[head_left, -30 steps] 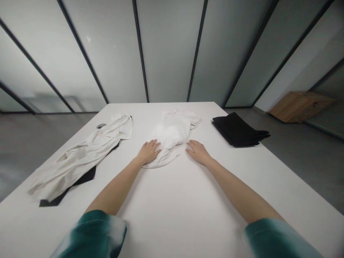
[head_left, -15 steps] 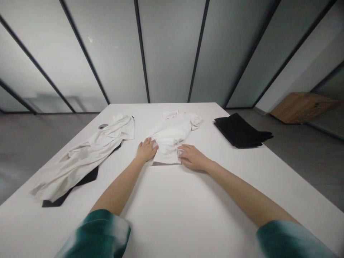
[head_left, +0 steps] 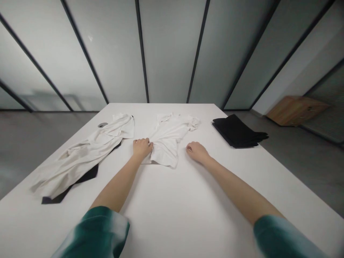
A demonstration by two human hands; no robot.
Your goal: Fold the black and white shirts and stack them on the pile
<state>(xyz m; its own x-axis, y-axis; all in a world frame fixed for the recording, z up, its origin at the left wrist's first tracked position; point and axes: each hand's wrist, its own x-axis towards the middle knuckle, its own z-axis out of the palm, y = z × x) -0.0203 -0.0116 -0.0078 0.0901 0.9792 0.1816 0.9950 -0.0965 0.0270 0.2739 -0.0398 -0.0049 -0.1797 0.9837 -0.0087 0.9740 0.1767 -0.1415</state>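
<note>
The white short-sleeved fabric garment (head_left: 166,139) lies crumpled on the middle of the broad white smooth-topped table (head_left: 172,211), its long axis running away from the person and leaning slightly right at the far end. The left hand (head_left: 141,147) is the nearer, in contact at the garment's left edge; its fingers are bent and appear closed on a pinch of cloth, with creases fanning rightward from them. The right hand (head_left: 198,152) rests apart, just right of the near part; its fingers are curled in, no cloth visible in them. The garment thus lies between both hands, extending beyond the fingers. Further left, a rumpled white cloth (head_left: 88,150) partly covers black fabric (head_left: 90,175); further right sits a flat black fabric stack (head_left: 238,132).
</note>
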